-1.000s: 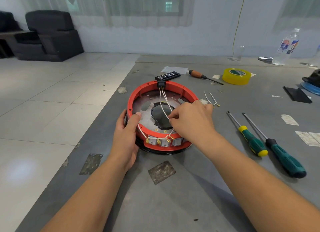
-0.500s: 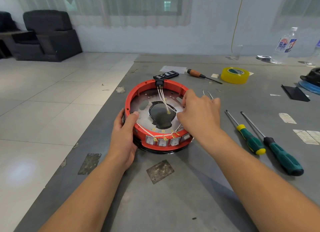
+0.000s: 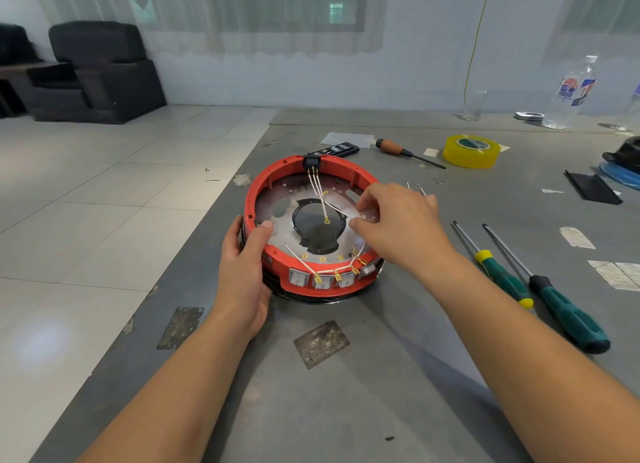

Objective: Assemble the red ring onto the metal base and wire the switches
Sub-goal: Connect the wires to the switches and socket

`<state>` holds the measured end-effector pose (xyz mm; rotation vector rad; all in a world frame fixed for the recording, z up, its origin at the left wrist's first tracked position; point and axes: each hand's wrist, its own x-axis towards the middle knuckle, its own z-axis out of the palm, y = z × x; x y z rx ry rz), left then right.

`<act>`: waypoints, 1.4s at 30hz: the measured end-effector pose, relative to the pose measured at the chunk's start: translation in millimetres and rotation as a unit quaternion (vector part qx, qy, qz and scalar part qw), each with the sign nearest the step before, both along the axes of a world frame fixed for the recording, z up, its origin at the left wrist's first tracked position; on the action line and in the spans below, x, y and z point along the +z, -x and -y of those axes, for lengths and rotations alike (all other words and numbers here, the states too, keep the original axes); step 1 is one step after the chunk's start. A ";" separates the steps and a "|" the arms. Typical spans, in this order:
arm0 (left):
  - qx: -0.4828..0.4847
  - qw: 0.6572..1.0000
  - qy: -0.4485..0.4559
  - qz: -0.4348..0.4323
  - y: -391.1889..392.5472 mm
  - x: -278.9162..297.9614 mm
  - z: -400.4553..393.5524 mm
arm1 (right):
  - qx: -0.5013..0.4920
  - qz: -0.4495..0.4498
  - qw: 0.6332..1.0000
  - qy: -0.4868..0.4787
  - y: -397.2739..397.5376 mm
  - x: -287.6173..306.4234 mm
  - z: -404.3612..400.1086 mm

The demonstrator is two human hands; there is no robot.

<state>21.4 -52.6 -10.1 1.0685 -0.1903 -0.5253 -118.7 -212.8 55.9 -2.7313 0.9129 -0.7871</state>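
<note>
Fingers of the right hand pinch a white wire running left-right; left hand grips the flat-lying red ring.

Both forearms are bare to the frame's bottom edge, with no sleeve showing. The left hand and the right hand are bare too, fingernails trimmed short on each.

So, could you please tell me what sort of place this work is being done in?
Probably an informal workshop in a plain tiled room: a grey workbench with screwdrivers, a tape roll, and black armchairs behind.
</note>
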 end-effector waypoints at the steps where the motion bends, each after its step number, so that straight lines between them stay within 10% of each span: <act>1: 0.003 1.000 0.006 0.005 -0.4 0.3 -0.1 | 0.035 0.012 0.999 -0.018 1.3 4.7 -0.2; 9: 0.028 0.996 0.048 0.071 -3.1 2.4 1.1 | 0.310 -0.094 0.928 -0.186 10.7 29.6 -5.4; 42: -0.157 0.980 0.031 0.114 -1.2 11.2 -20.2 | 0.321 -0.068 0.927 -0.182 9.0 11.4 4.4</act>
